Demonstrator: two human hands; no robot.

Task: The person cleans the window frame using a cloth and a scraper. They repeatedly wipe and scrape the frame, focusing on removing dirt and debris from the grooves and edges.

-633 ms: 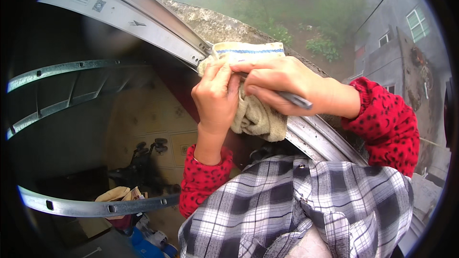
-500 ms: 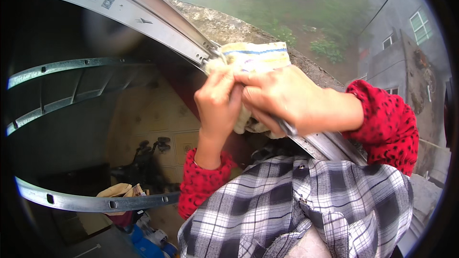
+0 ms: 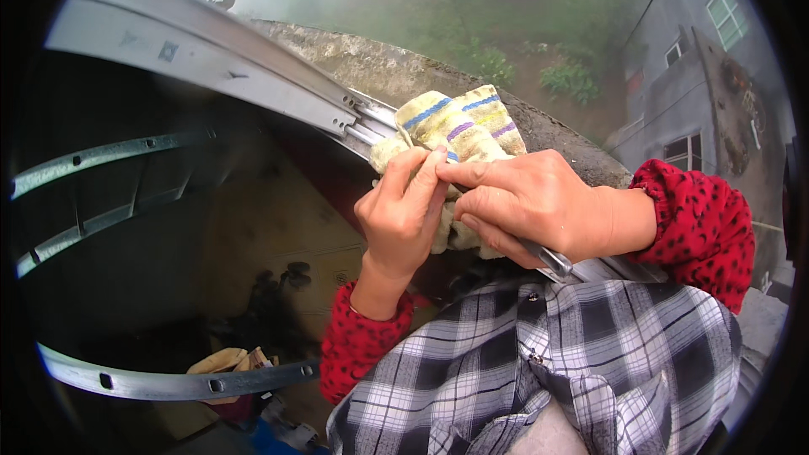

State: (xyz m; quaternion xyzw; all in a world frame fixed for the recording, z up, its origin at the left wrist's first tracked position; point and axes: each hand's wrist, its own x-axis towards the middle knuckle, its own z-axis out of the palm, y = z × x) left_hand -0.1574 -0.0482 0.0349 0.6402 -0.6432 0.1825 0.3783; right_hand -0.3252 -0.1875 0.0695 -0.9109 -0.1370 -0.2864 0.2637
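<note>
Where both hands point(image 3: 472, 202) pinch | striped cloth point(image 3: 459, 131) (on rail point(image 3: 253, 76)) between

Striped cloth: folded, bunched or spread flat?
Bunched: the striped cloth is crumpled against the metal rail, pinched by left hand and right hand.

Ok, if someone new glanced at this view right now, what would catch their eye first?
Probably the two hands at centre: the left hand and right hand both grip a striped, yellowish cloth pressed against a grey metal rail that runs from upper left down to the right. Next come the red spotted sleeves and the plaid garment at the bottom, with misty trees and a grey building beyond.
</note>
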